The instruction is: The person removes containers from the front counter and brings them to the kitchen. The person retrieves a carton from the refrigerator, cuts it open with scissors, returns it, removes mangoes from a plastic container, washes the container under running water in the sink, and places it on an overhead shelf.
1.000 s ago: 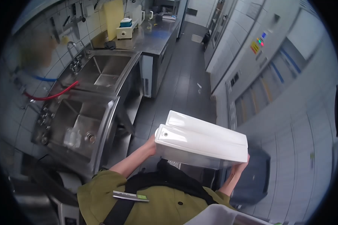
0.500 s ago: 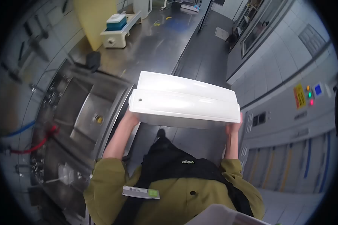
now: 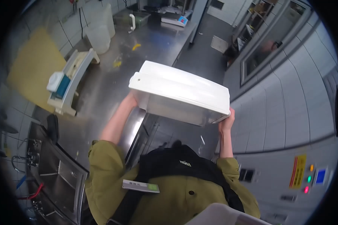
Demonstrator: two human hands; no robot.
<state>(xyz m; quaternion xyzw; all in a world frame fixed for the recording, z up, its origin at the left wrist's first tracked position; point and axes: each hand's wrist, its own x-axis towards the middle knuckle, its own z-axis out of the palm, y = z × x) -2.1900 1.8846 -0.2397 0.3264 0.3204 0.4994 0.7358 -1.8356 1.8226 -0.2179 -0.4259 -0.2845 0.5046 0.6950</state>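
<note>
Two bare hands are shown with one white box (image 3: 184, 84) held between them, in front of the torso and beside the edge of a steel counter (image 3: 105, 90). The left end of the box is gripped by the left hand (image 3: 132, 100), whose fingers are largely hidden by it; the right end is gripped by the right hand (image 3: 227, 120), with the fingers bent closely against its lower corner. The box is seen with its glossy top upward and a greyer side facing the wearer; its contents cannot be told. On the counter are seen a cream stand (image 3: 79, 71) with a teal block (image 3: 62, 86), a yellow board (image 3: 37, 69) leaning at the wall, yellow scraps (image 3: 136, 47) and, farther off, a scale (image 3: 174, 20). A sink (image 3: 56, 176) is seen at lower left, near a red hose (image 3: 36, 192); coloured indicator lights (image 3: 309, 179) are visible on a grey panel (image 3: 274, 168) at lower right
</note>
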